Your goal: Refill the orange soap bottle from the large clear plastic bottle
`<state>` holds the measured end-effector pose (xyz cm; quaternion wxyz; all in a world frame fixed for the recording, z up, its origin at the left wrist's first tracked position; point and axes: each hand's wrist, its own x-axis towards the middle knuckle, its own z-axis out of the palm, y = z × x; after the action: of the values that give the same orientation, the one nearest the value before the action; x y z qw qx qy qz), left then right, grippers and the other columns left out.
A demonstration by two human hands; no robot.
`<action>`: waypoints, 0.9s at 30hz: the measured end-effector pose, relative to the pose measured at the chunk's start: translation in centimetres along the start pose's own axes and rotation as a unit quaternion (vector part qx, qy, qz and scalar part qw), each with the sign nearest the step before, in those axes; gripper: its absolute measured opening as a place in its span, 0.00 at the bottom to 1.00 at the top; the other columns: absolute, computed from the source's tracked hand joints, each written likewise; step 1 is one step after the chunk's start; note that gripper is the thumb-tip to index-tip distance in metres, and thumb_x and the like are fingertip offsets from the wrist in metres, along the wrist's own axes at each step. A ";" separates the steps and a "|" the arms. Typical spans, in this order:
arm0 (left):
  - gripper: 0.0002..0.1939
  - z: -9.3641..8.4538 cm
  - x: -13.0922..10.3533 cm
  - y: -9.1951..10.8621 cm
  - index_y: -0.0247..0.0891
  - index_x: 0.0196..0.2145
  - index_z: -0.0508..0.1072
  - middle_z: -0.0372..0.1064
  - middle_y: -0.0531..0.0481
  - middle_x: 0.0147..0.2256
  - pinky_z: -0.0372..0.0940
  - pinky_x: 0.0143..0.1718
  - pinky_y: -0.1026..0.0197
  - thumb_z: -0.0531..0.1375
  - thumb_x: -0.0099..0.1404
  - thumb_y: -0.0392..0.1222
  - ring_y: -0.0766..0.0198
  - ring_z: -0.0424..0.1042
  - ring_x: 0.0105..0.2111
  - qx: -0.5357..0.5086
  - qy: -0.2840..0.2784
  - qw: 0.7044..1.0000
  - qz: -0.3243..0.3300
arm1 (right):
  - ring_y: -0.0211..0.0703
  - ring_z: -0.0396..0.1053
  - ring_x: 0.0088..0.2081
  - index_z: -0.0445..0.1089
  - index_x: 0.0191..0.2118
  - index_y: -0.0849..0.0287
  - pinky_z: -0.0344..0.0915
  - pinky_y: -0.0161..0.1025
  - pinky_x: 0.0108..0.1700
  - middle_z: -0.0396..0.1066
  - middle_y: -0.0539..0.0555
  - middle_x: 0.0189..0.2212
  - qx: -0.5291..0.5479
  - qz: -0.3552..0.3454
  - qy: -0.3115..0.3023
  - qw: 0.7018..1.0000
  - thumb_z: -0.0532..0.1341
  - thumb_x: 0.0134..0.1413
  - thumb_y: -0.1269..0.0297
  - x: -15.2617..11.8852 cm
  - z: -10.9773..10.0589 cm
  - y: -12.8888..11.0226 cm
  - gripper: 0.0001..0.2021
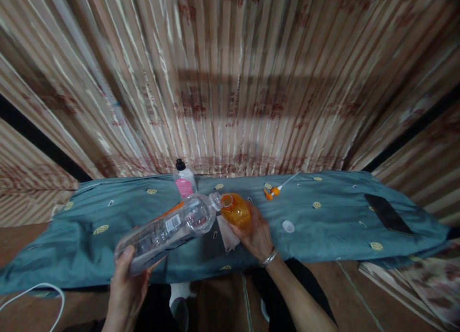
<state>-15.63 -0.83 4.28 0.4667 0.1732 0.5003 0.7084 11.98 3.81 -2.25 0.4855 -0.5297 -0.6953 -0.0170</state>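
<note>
My left hand (127,272) is wrapped round the lower end of a large clear plastic bottle (172,231), which lies tilted with its neck to the right. That neck meets the open mouth of an orange translucent bottle (236,212). Around the orange bottle's body my right hand (257,236) is closed, holding it tilted toward the clear one. Under the two necks lies a pale cloth (228,236). Farther right, an orange pump spray head (275,191) with a thin tube rests on the cover, and nearer is a small white cap (288,226).
A bottle with a black cap and pink label (185,181) stands at the back, by the curtain (230,83). A dark phone (388,213) lies on the right of the teal cloth-covered table (338,226). A white cable (53,289) loops at lower left.
</note>
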 end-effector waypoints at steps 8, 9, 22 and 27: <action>0.31 -0.8 0.3 0.2 0.43 0.42 0.80 0.82 0.51 0.37 0.77 0.48 0.43 0.77 0.39 0.54 0.44 0.80 0.44 0.009 -0.010 1.000 0.016 | 0.57 0.79 0.46 0.60 0.63 0.59 0.79 0.52 0.46 0.77 0.63 0.47 0.002 0.020 -0.012 1.000 0.64 0.62 0.47 -0.1 0.3 -0.5 0.30; 0.32 -0.9 0.4 0.1 0.44 0.43 0.80 0.82 0.51 0.37 0.77 0.48 0.43 0.77 0.38 0.54 0.44 0.80 0.45 0.013 -0.007 1.000 0.015 | 0.57 0.79 0.47 0.60 0.63 0.59 0.79 0.52 0.46 0.77 0.63 0.47 0.001 0.020 -0.010 1.000 0.63 0.63 0.46 -0.1 0.4 -0.5 0.31; 0.31 -1.4 0.6 0.4 0.49 0.45 0.79 0.79 0.53 0.46 0.77 0.37 0.57 0.75 0.43 0.57 0.53 0.75 0.44 0.051 -0.029 0.998 0.037 | 0.55 0.79 0.46 0.55 0.67 0.54 0.79 0.53 0.46 0.78 0.61 0.48 0.016 0.013 -0.004 1.000 0.62 0.63 0.46 -0.2 0.3 -0.4 0.33; 0.26 -1.0 0.1 1.1 0.49 0.46 0.79 0.78 0.53 0.46 0.76 0.41 0.59 0.73 0.48 0.54 0.54 0.73 0.47 0.047 -0.037 0.998 0.037 | 0.54 0.79 0.46 0.56 0.67 0.55 0.79 0.50 0.45 0.78 0.60 0.47 0.014 0.013 -0.001 1.000 0.66 0.61 0.52 0.0 0.0 -0.6 0.33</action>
<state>-16.87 -1.38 4.78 0.4497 0.2393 0.5092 0.6938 11.54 3.54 -1.97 0.4920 -0.5319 -0.6892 0.0000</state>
